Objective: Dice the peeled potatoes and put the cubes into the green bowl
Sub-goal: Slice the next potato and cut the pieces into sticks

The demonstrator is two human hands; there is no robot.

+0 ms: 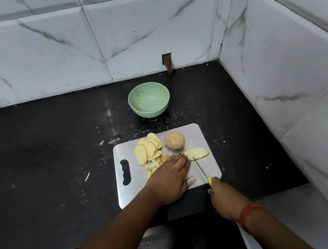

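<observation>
Now pale-yellow potato slice (197, 153) lies flat; left hand (169, 179) flat-fingered touching it, right hand (222, 193) grips knife (202, 170).

Fanned potato slices (148, 150), small cubes (155, 165) and whole potato (174, 140) lie near empty green bowl (149, 100).

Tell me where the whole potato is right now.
In the head view, the whole potato sits near the far right part of the cutting board, right of the fanned potato slices, nearer than the green bowl.
</observation>
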